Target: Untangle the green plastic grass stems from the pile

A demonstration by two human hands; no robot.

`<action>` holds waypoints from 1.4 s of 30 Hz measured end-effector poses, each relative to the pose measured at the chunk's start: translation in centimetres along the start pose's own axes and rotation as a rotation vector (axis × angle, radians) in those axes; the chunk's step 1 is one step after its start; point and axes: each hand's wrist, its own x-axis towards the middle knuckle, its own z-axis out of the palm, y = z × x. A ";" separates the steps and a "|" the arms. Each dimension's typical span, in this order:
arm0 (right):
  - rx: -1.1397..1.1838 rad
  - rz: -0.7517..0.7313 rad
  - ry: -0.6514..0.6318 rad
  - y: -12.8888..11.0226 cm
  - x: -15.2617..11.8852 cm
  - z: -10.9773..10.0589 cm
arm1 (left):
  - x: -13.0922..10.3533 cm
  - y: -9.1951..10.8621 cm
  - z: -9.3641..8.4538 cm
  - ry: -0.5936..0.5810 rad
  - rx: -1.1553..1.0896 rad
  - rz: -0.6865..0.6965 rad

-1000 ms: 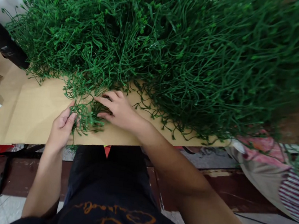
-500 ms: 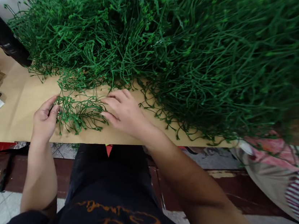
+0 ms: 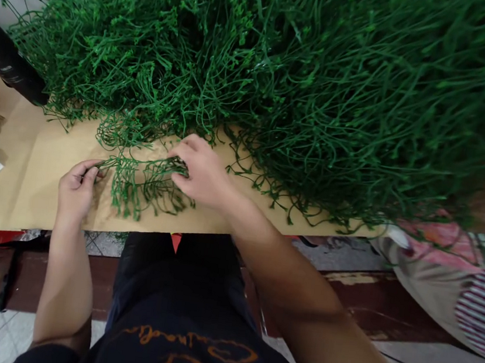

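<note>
Being pinched at its left end between the clamped thumb and forefinger of the left hand (image 3: 77, 189), a green sprig (image 3: 123, 174) is stretched just in front of the heap (image 3: 238, 75). Its right end is enclosed by the curled fingers of the right hand (image 3: 202, 170); whether these are clamped cannot be told. Thin, wiry stems with forked tips are fringed over smooth tan sheeting (image 3: 50, 181); the heap is densely tangled.

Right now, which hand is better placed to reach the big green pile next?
Probably the right hand: it lies closer to the green pile's edge. The left hand is farther off, pinching the left end of the small sprig.
</note>
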 end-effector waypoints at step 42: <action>0.044 0.058 0.229 1.1 -1.9 -1.4 | -0.8 5.8 9.2 -0.336 0.334 0.543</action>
